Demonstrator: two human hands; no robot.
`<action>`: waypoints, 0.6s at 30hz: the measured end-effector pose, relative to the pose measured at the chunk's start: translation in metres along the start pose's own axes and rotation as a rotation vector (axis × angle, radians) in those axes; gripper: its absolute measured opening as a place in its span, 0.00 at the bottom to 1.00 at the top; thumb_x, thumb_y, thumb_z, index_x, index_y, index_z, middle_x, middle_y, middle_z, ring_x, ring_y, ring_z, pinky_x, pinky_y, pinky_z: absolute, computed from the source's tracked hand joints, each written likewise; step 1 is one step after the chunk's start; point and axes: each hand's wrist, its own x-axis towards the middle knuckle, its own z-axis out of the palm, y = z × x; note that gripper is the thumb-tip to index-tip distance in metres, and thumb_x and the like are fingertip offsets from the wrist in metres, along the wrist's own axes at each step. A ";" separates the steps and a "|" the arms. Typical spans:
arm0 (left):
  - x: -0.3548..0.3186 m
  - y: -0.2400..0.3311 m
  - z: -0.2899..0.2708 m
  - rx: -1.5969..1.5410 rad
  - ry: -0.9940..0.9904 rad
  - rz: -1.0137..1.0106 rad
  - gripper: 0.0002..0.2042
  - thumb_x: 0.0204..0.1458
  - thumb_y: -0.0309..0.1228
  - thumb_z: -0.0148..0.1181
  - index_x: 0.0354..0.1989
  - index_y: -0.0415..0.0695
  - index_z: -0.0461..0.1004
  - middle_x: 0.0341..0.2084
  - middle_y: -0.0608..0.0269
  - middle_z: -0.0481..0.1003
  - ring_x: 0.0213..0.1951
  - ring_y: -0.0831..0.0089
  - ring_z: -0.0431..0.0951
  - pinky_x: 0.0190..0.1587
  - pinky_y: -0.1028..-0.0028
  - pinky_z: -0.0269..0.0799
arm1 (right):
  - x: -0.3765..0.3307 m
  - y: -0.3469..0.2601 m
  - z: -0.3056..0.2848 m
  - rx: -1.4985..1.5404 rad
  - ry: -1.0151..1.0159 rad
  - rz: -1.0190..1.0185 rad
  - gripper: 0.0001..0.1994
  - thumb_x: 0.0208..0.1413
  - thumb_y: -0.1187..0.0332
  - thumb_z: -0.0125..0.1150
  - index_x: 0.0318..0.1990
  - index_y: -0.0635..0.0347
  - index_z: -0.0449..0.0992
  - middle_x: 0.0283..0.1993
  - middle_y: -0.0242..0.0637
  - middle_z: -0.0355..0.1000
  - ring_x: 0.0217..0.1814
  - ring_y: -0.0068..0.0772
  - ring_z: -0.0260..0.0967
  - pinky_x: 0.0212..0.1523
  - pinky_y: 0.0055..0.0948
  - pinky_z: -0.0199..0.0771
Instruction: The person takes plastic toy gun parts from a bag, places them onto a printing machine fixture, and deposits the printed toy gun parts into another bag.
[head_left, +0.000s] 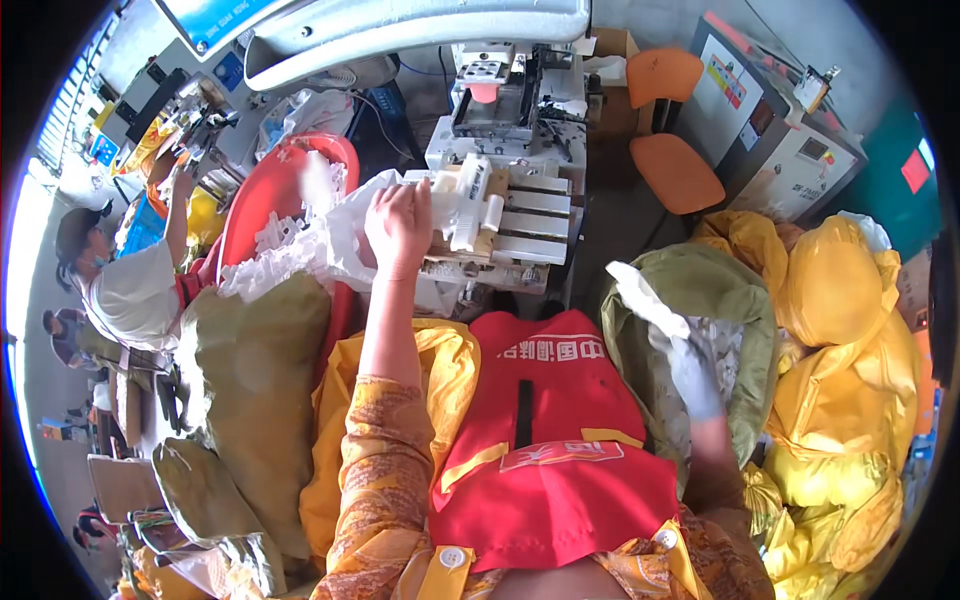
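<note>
Fabric comes nearest: the person's red apron [560,450] over patterned orange sleeves fills the lower middle. To the right, the right hand [690,375], in a pale glove, is over the open olive sack [740,300] with a white piece [635,290] rising from it; the fingers look closed around that piece, though blur makes the grip hard to read. Yellow sacks [850,330] are heaped just beside the olive one. To the left lies another olive sack [255,370], full and shut.

Farther out, the left hand [398,225] reaches forward to the machine's fixture [520,225], a slatted white bed. Its fingers are clamped on a white plastic part [462,205] that stands upright on the fixture, touching the slats. Just left of that hand, a red tub [300,175] holds a clear bag and a pile of similar white parts [275,250]. Beyond the fixture stands the machine head [495,85] with a pink pad.

By judgement, the step in hand is seating one part on the fixture while the other hand fetches the next from the sack. The next move calls for setting the part square under the pad and getting the fingers clear of it.

Farthest left, another person in a cap [75,235] works at a separate counter.
</note>
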 end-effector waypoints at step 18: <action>-0.243 -0.063 -0.204 0.385 -0.280 -0.745 0.17 0.52 0.36 0.54 0.18 0.35 0.70 0.16 0.48 0.69 0.21 0.54 0.69 0.27 0.61 0.63 | 0.180 -0.051 0.197 -1.108 -0.240 -0.856 0.12 0.46 0.68 0.55 0.40 0.50 0.78 0.35 0.36 0.68 0.37 0.40 0.68 0.40 0.38 0.68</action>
